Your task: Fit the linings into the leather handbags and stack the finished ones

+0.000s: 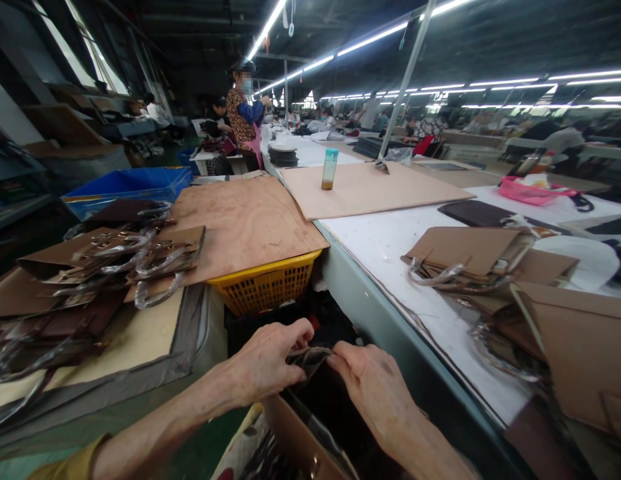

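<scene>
A tan handbag (pixel 293 433) is low in front of me, its mouth facing up and its lower part cut off by the frame. My left hand (pixel 270 360) is closed on the far end of its dark rim (pixel 313 356), thumb and fingers pinching the edge. From the other side my right hand (pixel 373 377) pinches the same rim, fingertips close to the left ones. Dark lining shows inside the opening, mostly in shadow. A metal fitting (pixel 315 462) glints on the bag's outer face.
Brown handbags with wrapped handles (pixel 155 257) pile up on the left; more tan bags (pixel 465 252) lie on the white table (pixel 370 240) at right. Beyond are a yellow crate (pixel 270 280) under a board, a blue bin (pixel 130 183), a bottle (pixel 329 170) and a standing co-worker (pixel 245 117).
</scene>
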A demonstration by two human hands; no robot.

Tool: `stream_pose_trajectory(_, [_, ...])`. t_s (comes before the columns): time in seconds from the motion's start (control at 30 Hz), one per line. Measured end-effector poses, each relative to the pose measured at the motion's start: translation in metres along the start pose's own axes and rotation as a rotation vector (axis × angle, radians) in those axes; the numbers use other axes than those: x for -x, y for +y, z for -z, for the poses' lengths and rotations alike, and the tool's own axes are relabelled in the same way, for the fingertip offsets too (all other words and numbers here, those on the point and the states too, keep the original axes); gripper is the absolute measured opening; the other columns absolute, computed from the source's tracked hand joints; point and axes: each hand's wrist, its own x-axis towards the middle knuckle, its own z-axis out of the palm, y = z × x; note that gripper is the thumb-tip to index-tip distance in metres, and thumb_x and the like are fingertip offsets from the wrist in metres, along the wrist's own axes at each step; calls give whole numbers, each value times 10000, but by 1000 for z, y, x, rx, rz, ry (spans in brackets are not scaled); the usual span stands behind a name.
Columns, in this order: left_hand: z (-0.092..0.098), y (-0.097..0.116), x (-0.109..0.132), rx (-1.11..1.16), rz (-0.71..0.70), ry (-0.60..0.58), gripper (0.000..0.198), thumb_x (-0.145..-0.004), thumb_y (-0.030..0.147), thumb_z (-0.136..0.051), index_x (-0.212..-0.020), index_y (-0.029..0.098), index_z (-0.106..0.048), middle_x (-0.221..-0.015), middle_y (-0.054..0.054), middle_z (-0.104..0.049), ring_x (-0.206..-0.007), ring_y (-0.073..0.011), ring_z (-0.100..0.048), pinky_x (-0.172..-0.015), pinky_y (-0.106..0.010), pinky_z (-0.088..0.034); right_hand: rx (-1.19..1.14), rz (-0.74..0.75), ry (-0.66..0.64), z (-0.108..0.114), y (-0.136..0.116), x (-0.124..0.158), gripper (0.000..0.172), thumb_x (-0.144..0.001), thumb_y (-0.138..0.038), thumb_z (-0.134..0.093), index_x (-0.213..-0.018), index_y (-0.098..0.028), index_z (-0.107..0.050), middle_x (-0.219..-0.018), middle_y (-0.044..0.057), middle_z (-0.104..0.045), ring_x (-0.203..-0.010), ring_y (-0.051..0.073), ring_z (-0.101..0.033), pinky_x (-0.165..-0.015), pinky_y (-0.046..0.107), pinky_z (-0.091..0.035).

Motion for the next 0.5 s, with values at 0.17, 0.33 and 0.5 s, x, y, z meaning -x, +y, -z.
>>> stream_pose_trajectory(0.17, [13,-16,-6,-63,-129,-89,325,-658,112,-535,-964,217,-551,-748,49,-592,-691,-123,-524,-611,-188,-353,12,33,-13,2,0,1,240,-896,-270,-436,-695,-254,-568,-621,-8,-634,-596,194,-588,-535,289,-241])
stream_pose_trajectory(0.33, [23,-11,-2,-158,-119,-197,405,-640,272,-664,-1025,233,-541,-790,38,-606,-716,-154,-547,-589,-201,-364,36,73,9,3,3,3,243,-894,-254,-442,-685,-253,-565,-600,-16,-634,-578,193,-596,-520,286,-242])
stream_pose_trajectory(0.5, [26,14,-2,-88,-76,-135,518,-608,412,-693,-1065,246,-518,-924,8,-611,-796,-202,-564,-633,-249,-414,237,102,193,33,10,15,196,-878,-226,-448,-712,-226,-553,-514,-11,-605,-465,182,-571,-474,272,-218])
